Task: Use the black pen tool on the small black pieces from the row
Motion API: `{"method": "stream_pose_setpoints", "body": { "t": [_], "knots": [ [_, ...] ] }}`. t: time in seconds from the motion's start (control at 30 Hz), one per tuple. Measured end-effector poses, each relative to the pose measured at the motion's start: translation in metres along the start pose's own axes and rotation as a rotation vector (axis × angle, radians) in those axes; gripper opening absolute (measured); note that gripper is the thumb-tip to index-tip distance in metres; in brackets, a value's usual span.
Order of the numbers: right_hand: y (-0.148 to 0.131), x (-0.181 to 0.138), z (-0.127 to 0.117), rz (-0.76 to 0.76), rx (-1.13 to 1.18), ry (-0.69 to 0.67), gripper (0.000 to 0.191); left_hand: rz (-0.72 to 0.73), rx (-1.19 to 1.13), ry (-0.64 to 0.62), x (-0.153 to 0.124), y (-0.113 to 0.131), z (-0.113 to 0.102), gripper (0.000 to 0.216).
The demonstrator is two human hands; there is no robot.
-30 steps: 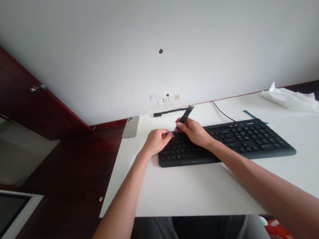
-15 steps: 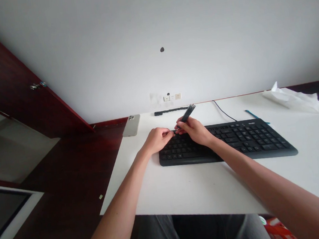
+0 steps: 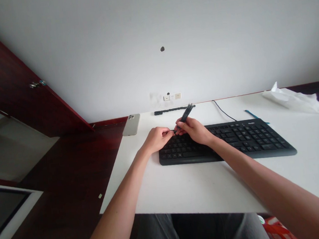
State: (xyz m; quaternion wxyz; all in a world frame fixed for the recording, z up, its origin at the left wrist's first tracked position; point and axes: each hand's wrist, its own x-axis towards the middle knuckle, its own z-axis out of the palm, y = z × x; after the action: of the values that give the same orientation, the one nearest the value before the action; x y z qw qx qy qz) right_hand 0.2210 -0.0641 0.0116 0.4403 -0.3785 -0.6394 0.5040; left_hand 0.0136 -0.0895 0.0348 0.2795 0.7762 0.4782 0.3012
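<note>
A black keyboard (image 3: 248,137) lies on the white table, with part of its left half under my hands. My right hand (image 3: 193,129) is closed around a slim black pen-like tool (image 3: 186,113), which is tilted with its lower end down at the keyboard's upper left edge. The tool's upper end looks blurred. Close beside it, my left hand (image 3: 159,137) pinches thumb and finger together at the same edge. Whatever lies between those fingertips is too small to make out. Behind the hands runs a row of small black pieces (image 3: 172,110), like keycaps.
A phone (image 3: 132,124) rests at the left edge of the white table (image 3: 194,187). To the right lie a thin blue stick (image 3: 251,113) and a crumpled white plastic bag (image 3: 293,99). The keyboard's cable (image 3: 223,109) runs back toward the wall.
The tool in my right hand has shifted slightly, its upper end now a little further left and blurred. My left hand stays at the keyboard's upper left edge.
</note>
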Motion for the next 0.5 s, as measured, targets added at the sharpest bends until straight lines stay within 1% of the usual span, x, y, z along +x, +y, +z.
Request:
{"method": "stream_pose_setpoints", "body": {
  "t": [0.17,0.23,0.37,0.5],
  "knots": [
    [-0.003,-0.001,-0.001,-0.016,-0.07,-0.049,0.036,-0.032,0.024,-0.021,0.0,0.003,-0.004,0.036],
    [-0.006,-0.002,-0.001,-0.054,-0.117,-0.085,0.034,-0.036,0.034,0.001,0.001,0.002,-0.005,0.035],
    [-0.009,-0.004,-0.001,-0.131,-0.217,-0.13,0.033,-0.047,0.072,0.048,0.002,-0.003,-0.003,0.025],
    [-0.012,-0.006,0.0,-0.173,-0.291,-0.122,0.032,-0.011,0.126,0.004,0.002,-0.004,-0.002,0.022]
  ]
}}
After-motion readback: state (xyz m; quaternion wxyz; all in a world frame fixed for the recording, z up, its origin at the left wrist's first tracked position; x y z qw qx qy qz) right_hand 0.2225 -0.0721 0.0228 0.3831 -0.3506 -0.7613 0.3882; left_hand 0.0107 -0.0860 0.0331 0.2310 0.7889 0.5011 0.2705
